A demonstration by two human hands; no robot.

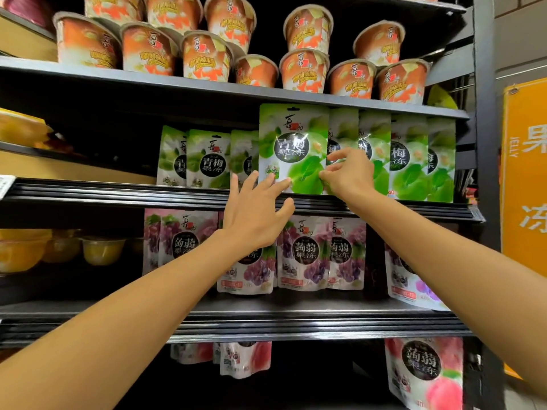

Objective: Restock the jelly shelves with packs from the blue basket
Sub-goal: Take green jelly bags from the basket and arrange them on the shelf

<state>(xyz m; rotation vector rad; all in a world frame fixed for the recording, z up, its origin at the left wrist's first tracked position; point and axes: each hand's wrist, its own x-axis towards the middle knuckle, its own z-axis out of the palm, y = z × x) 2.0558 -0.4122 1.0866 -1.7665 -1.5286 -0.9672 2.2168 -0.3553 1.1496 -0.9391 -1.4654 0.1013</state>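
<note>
A green jelly pack stands upright at the front of the middle shelf, ahead of a row of like green packs. My right hand pinches its lower right edge between thumb and fingers. My left hand is spread open, fingertips touching the pack's lower left corner. The blue basket is out of view.
Orange jelly cups fill the top shelf. Purple packs stand on the shelf below, pink packs lower still. Yellow cups sit at left. A dark upright post and an orange sign bound the right side.
</note>
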